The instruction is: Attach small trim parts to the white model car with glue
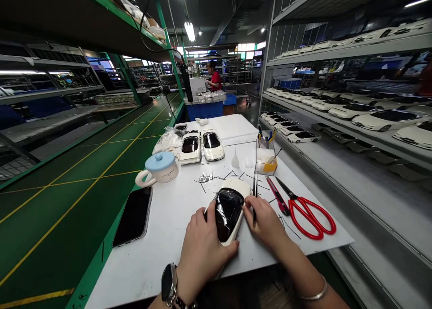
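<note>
A white model car (240, 186) with a glossy black roof and windows lies on the white table near its front edge. My left hand (202, 244) is wrapped round the car's left side and near end, its thumb at the lower edge. My right hand (265, 221) is at the car's right side, fingertips pinched close to the window edge. Dark tweezers (255, 187) are held in my right hand, tips pointing away from me. Whether the fingertips also pinch a small part is too small to tell.
Red-handled scissors (312, 217) and a red cutter (278, 195) lie right. A phone (133, 217) and lidded mug (162, 168) stand left. Beyond are two model cars (212, 143), black strips and a tool box (266, 160). Shelves of cars (388, 118) line the right; a person (213, 77) is far back.
</note>
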`<state>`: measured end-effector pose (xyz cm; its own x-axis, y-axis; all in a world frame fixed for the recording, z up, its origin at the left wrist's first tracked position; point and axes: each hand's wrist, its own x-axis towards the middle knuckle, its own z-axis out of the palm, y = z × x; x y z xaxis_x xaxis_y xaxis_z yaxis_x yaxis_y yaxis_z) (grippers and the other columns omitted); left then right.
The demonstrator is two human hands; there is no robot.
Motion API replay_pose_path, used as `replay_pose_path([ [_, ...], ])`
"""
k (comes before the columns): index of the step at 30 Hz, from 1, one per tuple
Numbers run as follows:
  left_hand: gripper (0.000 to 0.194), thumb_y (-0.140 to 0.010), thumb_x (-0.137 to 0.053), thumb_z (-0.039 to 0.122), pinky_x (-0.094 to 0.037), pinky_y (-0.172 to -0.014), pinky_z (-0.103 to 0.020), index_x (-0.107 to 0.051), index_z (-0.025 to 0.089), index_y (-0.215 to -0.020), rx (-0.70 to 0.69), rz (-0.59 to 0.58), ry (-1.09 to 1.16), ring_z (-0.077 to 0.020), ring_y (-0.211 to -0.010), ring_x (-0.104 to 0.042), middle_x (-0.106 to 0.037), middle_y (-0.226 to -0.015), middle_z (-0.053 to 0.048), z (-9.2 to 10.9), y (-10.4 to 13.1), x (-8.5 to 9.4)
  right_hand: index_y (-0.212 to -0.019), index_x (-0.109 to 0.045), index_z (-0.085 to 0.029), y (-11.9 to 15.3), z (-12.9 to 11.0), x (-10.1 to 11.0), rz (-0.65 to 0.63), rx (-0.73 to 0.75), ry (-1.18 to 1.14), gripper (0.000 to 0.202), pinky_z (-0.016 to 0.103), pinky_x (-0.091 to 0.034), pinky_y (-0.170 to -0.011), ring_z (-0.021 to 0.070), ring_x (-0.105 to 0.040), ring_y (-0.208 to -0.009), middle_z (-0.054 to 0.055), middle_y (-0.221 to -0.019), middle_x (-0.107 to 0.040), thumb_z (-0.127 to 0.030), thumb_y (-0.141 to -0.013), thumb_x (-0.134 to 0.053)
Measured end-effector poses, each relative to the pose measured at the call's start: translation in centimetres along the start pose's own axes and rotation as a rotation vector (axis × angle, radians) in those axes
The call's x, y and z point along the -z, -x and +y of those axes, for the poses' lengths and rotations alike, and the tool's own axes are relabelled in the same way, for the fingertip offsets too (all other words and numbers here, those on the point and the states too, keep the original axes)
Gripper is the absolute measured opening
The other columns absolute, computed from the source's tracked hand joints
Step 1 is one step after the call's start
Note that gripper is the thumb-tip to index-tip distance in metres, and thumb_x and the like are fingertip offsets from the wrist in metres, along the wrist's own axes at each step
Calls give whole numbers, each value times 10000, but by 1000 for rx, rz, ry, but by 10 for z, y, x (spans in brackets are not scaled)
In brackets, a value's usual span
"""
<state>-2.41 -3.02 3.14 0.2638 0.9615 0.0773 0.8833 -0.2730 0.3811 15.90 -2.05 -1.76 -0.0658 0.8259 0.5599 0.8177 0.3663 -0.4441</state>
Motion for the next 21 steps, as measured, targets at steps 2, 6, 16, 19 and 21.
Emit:
replay_pose_path([
  [2,873,-631,-679,414,-410,-923,-437,-305,174,-1383,8,1,9,-318,-1054,-499,-499,-1135,-135,0,0,0,-887,-499,-184,2,-1,-1,14,15,-2,69,335,-457,-650,216,-539,-720,64,-768,-568,-165,-896,-433],
  [6,859,-649,-667,408,-415,-920,-439,-293,187,-1390,10,2,18,-318,-1066,-496,-500,-1153,-137,1,2,-1,-891,-527,-174,7,2,-2,21,40,-32,136,336,-468,-658,229,-558,-759,86,-785,-590,-114,-883,-406],
  [16,890,-664,-644,460,-406,-946,-444,-252,184,-1415,52,-45,-35,-331,-1133,-482,-472,-1241,-149,1,5,1,-832,-509,-197,6,9,11,46,28,-169,125,246,-496,-626,155,-605,-710,35,-763,-634,-145,-914,-430],
  [19,903,-664,-641,480,-402,-956,-441,-238,193,-1419,62,-57,-45,-335,-1157,-475,-460,-1275,-152,0,5,1,-830,-518,-196,7,5,6,69,9,-175,122,267,-509,-633,172,-618,-718,45,-756,-636,-151,-906,-434],
  [21,910,-665,-636,481,-400,-962,-439,-223,193,-1423,66,-61,-53,-335,-1169,-472,-450,-1304,-155,1,4,1,-848,-524,-191,9,-1,0,100,-20,-167,121,295,-522,-654,190,-629,-737,63,-767,-638,-145,-901,-426],
])
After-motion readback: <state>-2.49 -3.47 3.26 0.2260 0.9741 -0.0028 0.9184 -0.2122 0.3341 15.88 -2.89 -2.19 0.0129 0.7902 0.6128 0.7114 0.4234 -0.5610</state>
